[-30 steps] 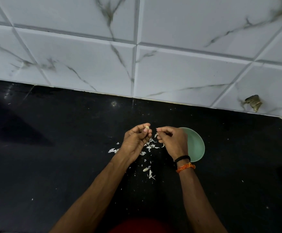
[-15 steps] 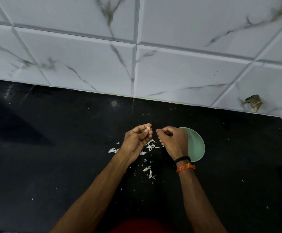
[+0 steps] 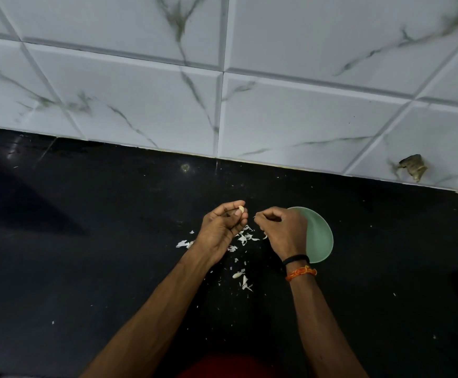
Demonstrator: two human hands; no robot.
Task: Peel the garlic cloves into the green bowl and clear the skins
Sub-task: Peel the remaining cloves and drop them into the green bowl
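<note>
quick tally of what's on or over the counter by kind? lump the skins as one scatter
Hands: 2, left hand pinching the garlic clove, right hand
Garlic clove: 1
Green bowl: 1
Wristbands: 2, black band, orange band
Skin scatter: 1
Total: 7

A small pale garlic clove [image 3: 241, 208] sits pinched at fingertip height above the black counter, white papery skins [image 3: 245, 237] lie scattered beneath and toward the viewer, and the round green bowl [image 3: 321, 236] rests just right of them.
</note>
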